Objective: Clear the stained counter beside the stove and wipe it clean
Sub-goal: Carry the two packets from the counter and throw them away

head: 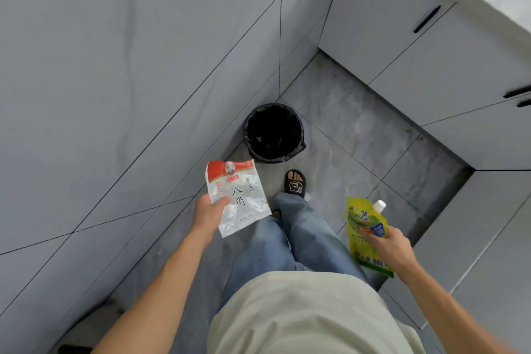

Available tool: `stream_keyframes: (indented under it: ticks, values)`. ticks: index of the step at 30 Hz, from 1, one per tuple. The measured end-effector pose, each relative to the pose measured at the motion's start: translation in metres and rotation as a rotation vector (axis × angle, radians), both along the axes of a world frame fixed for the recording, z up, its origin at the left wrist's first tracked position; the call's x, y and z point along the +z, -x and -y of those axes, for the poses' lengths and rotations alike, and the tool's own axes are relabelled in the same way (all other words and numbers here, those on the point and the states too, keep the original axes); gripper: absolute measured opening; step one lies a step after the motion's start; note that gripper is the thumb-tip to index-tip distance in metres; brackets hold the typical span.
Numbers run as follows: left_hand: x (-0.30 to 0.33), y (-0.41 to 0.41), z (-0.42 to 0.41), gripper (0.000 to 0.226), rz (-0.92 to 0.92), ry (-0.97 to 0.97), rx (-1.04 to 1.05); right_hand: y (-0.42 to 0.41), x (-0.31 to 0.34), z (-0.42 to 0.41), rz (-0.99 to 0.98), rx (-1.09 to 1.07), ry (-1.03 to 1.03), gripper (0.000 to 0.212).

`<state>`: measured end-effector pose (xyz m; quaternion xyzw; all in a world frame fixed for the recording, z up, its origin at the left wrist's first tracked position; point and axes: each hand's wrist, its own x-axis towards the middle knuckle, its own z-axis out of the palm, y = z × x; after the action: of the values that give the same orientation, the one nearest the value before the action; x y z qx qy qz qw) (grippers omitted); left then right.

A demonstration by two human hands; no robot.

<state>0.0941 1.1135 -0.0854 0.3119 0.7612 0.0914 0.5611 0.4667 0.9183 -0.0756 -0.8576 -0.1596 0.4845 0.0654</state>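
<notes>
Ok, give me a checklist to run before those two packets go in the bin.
1. Left hand has a firm hold on the spice packet: ok, thumb pinches its lower edge.
2. Right hand holds the green pouch: ok, fingers wrap its middle.
3. Bin is open and lined: ok, a black bag covers the rim and there is no lid.
4. Bin has room: cannot tell, the inside is too dark.
5. Packets are over the bin: not ok, both are short of it, nearer the person.
6. Pouch cap is closed: ok, the white cap is on.
</notes>
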Motion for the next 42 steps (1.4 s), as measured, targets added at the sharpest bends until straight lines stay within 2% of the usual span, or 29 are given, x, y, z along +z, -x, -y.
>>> stream_keyframes:
  ticks: [7, 12, 14, 21, 25, 33, 35, 38, 39, 42]
  values:
    - [-0.015, 0.025, -0.005, 0.011, -0.099, 0.088, 0.170, -0.017, -0.025, -0.128, -0.031, 0.054, -0.053, 0.014]
    - [-0.047, 0.026, -0.027, 0.012, -0.075, 0.160, 0.189, -0.001, -0.052, -0.204, -0.100, 0.081, -0.094, 0.009]
    - [-0.071, 0.017, -0.045, 0.013, -0.058, 0.185, 0.161, 0.007, -0.072, -0.226, -0.115, 0.082, -0.106, 0.013]
    - [-0.196, -0.038, -0.130, 0.013, -0.001, 0.173, 0.007, 0.041, -0.188, -0.295, -0.130, 0.049, -0.108, 0.025]
    - [-0.287, -0.068, -0.175, 0.017, 0.007, 0.128, -0.091, 0.055, -0.278, -0.325, -0.131, 0.085, -0.172, 0.017]
    - [-0.458, -0.119, -0.221, 0.029, -0.055, 0.008, -0.189, 0.077, -0.463, -0.364, -0.064, 0.177, -0.181, 0.035]
    - [-0.494, -0.130, -0.220, 0.032, -0.072, -0.006, -0.261, 0.080, -0.499, -0.368, -0.063, 0.211, -0.159, 0.032]
    - [-0.537, -0.138, -0.214, 0.030, -0.058, 0.028, -0.338, 0.082, -0.537, -0.371, -0.070, 0.305, -0.089, 0.017]
    - [-0.547, -0.139, -0.212, 0.033, -0.048, 0.052, -0.352, 0.082, -0.545, -0.371, -0.076, 0.350, -0.079, 0.019]
    - [-0.562, -0.137, -0.207, 0.048, -0.051, 0.123, -0.341, 0.081, -0.550, -0.371, -0.080, 0.420, -0.091, 0.045]
